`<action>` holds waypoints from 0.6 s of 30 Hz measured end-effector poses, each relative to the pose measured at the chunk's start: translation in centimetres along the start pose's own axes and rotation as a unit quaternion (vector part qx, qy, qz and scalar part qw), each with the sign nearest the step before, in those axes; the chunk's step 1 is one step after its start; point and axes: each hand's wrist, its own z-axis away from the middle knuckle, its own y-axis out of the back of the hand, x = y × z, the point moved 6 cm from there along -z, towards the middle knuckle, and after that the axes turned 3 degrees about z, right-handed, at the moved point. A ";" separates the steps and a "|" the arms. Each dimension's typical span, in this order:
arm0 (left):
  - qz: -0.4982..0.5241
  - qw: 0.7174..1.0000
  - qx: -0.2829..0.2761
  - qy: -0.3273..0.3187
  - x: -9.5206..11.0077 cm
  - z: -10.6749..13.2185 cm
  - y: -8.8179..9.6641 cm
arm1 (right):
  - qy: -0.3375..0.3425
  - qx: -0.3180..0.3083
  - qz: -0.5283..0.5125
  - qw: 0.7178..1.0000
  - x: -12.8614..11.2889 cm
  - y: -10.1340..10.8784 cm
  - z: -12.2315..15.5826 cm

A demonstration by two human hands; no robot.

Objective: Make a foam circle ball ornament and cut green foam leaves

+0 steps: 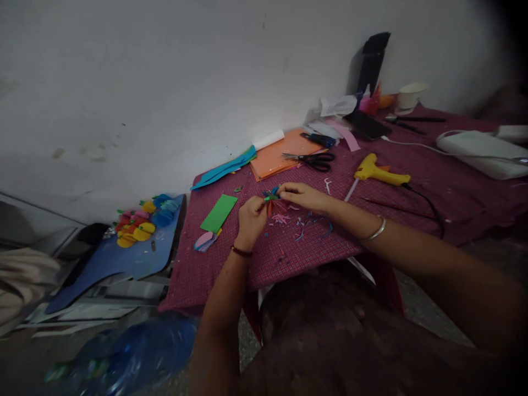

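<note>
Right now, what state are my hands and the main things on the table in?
Left hand: pinching the multicolored piece.
Right hand: fingers at that piece; grip unclear.
Multicolored piece: held, over the tablecloth.
Scissors: lying partly on orange sheets; blades' opening unclear.
Glue gun: lying on its side, cord attached.
Green sheet: lying flat.
Tablecloth: littered with scraps.
</note>
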 end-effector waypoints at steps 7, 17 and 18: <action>0.116 0.991 0.010 0.072 -0.4 0.1 -0.1 | -0.014 -0.024 -0.069 0.997 0.1 -0.3 0.4; 0.194 0.975 -0.057 0.089 -1.8 0.1 -1.7 | 0.051 0.034 0.116 0.991 0.0 0.5 -0.2; 0.183 0.977 -0.061 0.087 -2.0 0.1 -1.9 | 0.066 0.054 0.143 0.986 0.1 0.7 -0.3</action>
